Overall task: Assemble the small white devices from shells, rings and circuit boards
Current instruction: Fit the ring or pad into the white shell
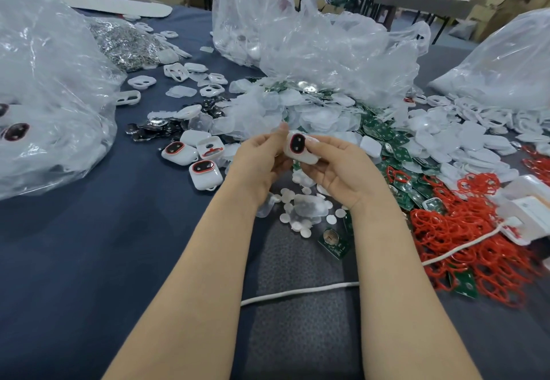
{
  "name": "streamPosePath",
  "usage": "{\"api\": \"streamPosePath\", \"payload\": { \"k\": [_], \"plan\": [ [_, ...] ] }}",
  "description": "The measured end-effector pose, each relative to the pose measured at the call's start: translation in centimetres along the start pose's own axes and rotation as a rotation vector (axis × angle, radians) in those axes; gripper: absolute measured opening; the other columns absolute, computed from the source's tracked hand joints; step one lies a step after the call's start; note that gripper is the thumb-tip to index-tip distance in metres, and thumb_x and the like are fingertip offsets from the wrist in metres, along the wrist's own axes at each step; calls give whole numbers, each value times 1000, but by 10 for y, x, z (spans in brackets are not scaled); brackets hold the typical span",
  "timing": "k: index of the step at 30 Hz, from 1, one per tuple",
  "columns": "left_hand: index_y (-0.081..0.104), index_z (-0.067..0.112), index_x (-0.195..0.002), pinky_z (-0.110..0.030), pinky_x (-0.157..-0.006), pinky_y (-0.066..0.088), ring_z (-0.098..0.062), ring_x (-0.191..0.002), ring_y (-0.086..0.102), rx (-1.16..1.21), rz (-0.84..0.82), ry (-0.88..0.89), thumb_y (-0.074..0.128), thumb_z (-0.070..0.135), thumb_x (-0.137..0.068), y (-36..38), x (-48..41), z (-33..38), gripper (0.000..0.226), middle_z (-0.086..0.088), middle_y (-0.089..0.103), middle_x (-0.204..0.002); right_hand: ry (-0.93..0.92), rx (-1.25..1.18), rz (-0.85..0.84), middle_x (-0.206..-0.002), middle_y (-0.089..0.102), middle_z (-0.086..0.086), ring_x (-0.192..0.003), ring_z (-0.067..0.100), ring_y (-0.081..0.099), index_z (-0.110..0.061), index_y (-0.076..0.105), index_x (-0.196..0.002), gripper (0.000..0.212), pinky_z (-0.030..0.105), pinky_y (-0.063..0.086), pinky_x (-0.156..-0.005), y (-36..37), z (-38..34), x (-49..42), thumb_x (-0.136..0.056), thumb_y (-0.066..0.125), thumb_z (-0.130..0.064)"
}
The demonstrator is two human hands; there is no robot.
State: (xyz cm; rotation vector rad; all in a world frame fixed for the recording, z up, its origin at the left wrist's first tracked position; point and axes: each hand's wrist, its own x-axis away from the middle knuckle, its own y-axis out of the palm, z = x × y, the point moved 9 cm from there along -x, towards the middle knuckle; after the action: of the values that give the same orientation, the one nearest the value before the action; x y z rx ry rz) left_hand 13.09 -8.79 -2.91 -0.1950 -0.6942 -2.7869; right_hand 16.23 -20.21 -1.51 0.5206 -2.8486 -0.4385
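Both my hands hold one small white device (298,148) above the table's middle; its dark oval window with a red ring faces me. My left hand (262,156) pinches its left side and my right hand (336,168) grips its right side and underside. Three finished-looking white devices (205,173) lie just left of my hands, beside an open shell (210,147) with a red ring in it. Green circuit boards (395,147) are heaped to the right, red rings (464,231) at the near right. Clear thin covers (268,112) pile up behind my hands.
Large clear plastic bags stand at the left (44,82), back centre (297,31) and back right (500,64). Small white discs (300,210) lie under my wrists. A white cord (297,292) crosses the near table. A white box (523,216) sits at the right edge.
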Motion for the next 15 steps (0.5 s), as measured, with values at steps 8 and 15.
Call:
{"api": "streamPosePath", "payload": {
  "k": [8,15],
  "plan": [
    [62,12,-91,-18,-63,55,-10,-68,65,230,-2,-42,57,7,-94,3,-1,-1,8,0,70,-75,48,-65,32,-81,67,7,-66,13,66,-7,58,-93,5,24,56,-61,0,6,-2,-91,57,-3],
    [62,18,-84,-16,-58,46,-7,-68,58,25,77,51,61,14,-93,-3,-4,2,10,3,65,-79,85,31,-38,-86,67,8,-74,15,65,-8,63,-94,7,27,54,-73,2,8,0,-92,56,-7]
  ]
}}
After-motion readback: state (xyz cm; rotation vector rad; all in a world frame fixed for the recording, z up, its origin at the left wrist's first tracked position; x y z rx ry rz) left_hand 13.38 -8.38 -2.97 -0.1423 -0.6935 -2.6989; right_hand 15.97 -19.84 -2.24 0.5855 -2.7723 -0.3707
